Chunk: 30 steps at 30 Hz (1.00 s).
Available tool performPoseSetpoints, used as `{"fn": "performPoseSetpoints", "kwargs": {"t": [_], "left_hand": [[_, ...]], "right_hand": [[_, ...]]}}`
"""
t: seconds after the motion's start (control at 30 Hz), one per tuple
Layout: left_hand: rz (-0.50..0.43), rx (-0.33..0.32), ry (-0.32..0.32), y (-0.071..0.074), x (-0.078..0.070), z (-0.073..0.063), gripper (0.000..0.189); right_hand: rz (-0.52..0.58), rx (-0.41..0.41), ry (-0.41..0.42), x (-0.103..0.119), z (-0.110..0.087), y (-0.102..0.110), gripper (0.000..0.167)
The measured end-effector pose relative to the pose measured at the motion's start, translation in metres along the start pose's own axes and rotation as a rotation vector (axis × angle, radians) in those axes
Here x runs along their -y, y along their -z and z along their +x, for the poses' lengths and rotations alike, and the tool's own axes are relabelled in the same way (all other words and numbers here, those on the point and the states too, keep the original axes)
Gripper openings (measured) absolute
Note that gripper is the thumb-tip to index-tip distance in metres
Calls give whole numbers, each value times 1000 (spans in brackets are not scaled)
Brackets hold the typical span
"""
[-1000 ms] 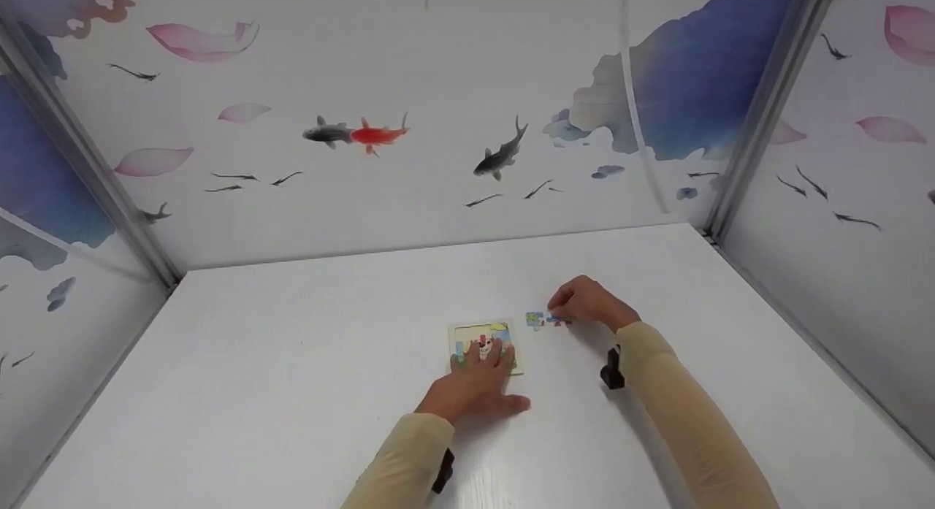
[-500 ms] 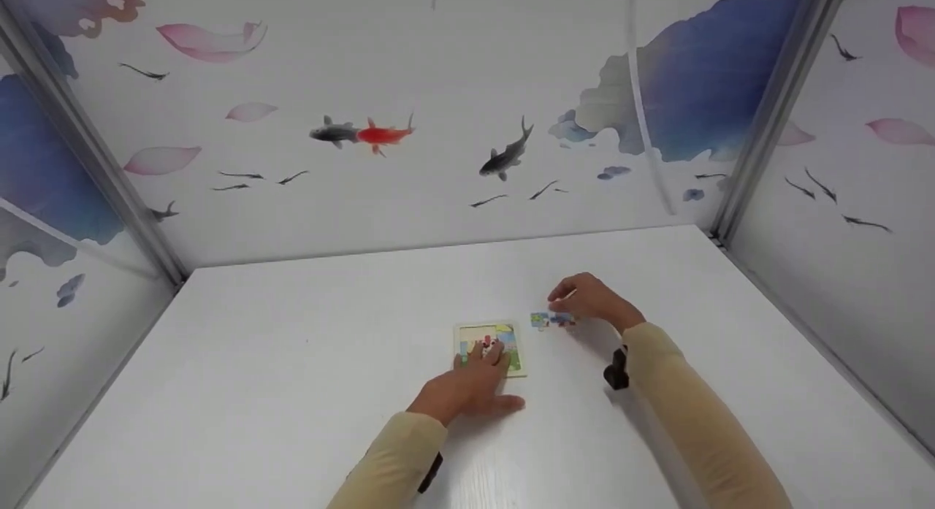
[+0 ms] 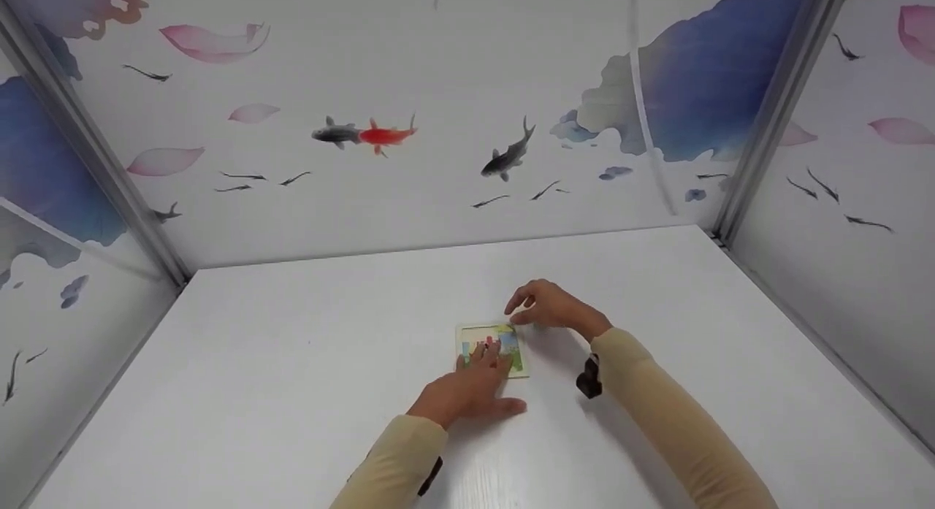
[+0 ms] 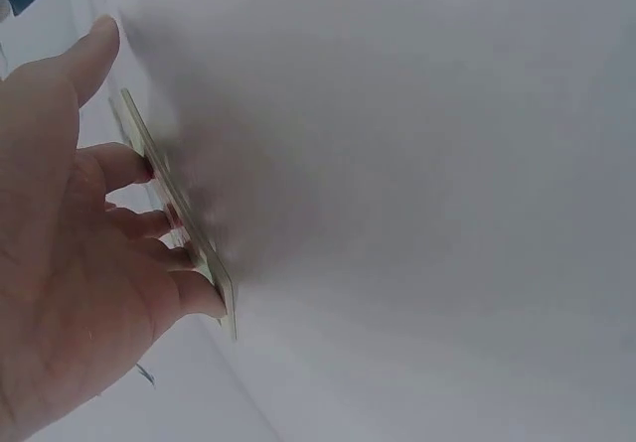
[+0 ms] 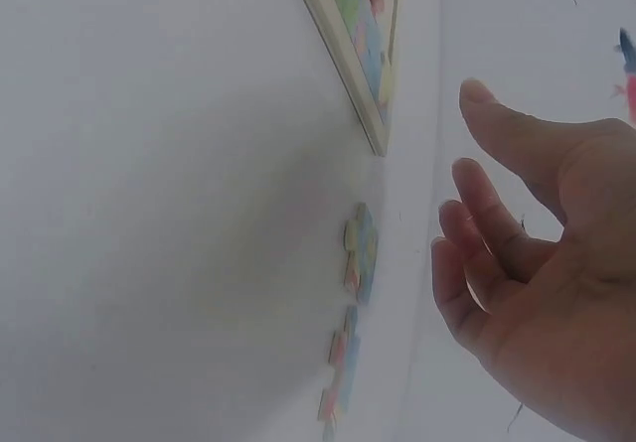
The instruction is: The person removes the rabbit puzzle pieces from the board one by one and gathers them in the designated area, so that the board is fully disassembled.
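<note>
A small wooden jigsaw puzzle tray (image 3: 513, 354) lies on the white table, its picture partly filled in, with a bare strip near the far edge. My left hand (image 3: 467, 393) rests on it with spread fingertips, thumb out to the side on the tabletop. In the left wrist view those fingers touch the tray's face near its edge (image 4: 191, 216). Over the tray's far right corner hovers my right hand (image 3: 557, 307), fingers loosely bent and apart. The right wrist view shows nothing between them. Two groups of loose puzzle pieces (image 5: 364, 251) lie beside the tray, mostly hidden under this hand in the head view.
The white tabletop (image 3: 307, 392) is bounded by printed panels with fish and petals. Metal posts (image 3: 763, 122) stand at the back corners. A dark wrist device (image 3: 589, 377) sits under the right cuff.
My right hand has moved left from the loose pieces to the tray's far right corner, its fingers spreading apart. The left hand stays on the tray, nearly still.
</note>
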<state>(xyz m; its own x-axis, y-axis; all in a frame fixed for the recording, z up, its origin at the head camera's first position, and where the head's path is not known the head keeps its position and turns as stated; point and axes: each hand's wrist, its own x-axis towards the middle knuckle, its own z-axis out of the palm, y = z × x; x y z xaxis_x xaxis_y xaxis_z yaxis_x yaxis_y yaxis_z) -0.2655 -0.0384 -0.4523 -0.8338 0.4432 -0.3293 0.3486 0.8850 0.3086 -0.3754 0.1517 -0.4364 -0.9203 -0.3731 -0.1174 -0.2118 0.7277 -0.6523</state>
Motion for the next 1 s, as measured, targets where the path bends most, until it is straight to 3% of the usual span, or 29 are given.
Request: {"fn": "performPoseSetpoints", "kwargs": {"t": [0.17, 0.37, 0.8, 1.0], "left_hand": [[-11, 14, -27, 0, 0, 0, 88], [17, 18, -38, 4, 1, -1, 84], [30, 59, -16, 9, 1, -5, 80], [34, 51, -10, 10, 2, -3, 79]], "right_hand": [[-35, 23, 34, 1, 2, -10, 13], [-110, 58, 140, 2, 6, -20, 10], [-56, 94, 68, 4, 5, -26, 6], [-9, 66, 98, 5, 4, -21, 8]]}}
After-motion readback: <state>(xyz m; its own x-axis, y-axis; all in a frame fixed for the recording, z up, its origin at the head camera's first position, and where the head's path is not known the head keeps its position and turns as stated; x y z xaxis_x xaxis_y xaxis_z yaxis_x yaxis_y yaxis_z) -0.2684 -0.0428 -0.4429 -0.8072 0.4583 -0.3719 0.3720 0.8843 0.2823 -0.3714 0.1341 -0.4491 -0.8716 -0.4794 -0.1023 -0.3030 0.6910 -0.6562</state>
